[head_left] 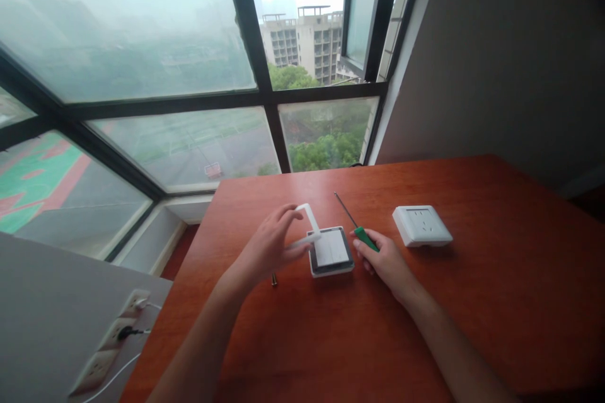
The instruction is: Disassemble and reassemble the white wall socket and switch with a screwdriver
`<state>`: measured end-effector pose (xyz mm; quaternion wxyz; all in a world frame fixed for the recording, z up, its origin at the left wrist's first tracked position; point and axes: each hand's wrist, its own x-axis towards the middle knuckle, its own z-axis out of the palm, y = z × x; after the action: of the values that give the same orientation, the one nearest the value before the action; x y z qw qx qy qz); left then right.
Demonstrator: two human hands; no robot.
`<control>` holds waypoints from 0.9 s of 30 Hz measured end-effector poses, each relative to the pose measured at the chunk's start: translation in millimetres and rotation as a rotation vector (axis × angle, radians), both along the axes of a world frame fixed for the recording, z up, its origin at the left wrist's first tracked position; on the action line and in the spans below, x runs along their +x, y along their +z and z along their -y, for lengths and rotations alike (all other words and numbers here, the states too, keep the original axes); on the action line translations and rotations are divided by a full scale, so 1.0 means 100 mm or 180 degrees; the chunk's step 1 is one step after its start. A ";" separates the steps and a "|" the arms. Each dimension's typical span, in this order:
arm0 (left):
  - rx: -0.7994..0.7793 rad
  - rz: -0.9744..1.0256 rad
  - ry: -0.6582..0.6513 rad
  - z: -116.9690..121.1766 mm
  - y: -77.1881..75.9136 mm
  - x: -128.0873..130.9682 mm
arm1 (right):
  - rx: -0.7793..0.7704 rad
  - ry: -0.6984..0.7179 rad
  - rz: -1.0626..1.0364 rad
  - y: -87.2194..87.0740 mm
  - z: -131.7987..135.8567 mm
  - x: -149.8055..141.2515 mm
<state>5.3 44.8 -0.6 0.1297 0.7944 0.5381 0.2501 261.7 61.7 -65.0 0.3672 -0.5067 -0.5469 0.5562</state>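
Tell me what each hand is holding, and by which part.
The left hand holds a white square frame by its edges, between fingers and thumb. The right hand holds a screwdriver by its green handle, leaving the shaft free.

Your left hand point(271, 239) holds a white frame point(311, 219) tilted above the square box point(331, 252) on the red-brown desk point(378, 327). Your right hand point(380, 258) grips a green-handled screwdriver point(365, 238), its shaft pointing away from you. A white socket point(422, 225) sits to the right; screws point(274, 279) lie near your left wrist.
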 end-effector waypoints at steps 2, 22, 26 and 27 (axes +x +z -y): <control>-0.0053 -0.0089 0.0172 0.02 -0.03 -0.22 | -0.0011 -0.0007 0.0011 0.00 0.00 0.00; -0.1022 -0.0918 0.0545 0.56 -0.06 -0.36 | 0.0655 0.0057 0.0819 0.00 0.03 -0.05; -0.1169 -0.0696 0.0418 0.64 -0.17 -0.29 | 0.0695 0.0064 0.0831 0.02 0.04 -0.05; -0.1149 -0.0647 0.0408 0.64 -0.20 -0.26 | 0.0700 0.0066 0.0824 0.02 0.04 -0.05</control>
<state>-20.6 -19.0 -20.7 0.1987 0.7435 0.6339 0.0761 256.6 58.0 -63.3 0.3412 -0.5253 -0.6523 0.4268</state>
